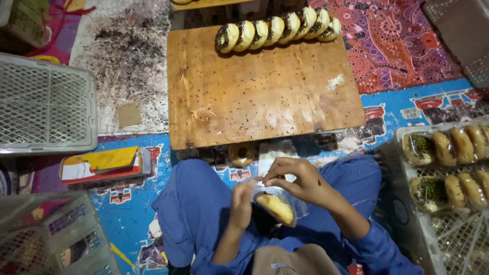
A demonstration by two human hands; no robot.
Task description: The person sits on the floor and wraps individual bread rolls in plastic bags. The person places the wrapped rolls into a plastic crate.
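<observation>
Lower centre: the left hand [241,201] and right hand [300,181] each keep a closed grip on the clear bag [277,196], a doughnut [276,208] already inside, the mouth seemingly unsealed. Upper centre, seven glazed doughnuts [277,29] wait unwrapped on the worktop [260,97]. At right, a crate [407,133] holds bagged doughnuts [448,147].

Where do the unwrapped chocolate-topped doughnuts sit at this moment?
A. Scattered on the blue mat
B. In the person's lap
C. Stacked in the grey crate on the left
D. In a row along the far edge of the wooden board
D: the unwrapped doughnuts lean on one another in a row at the far edge of the wooden board.
</observation>
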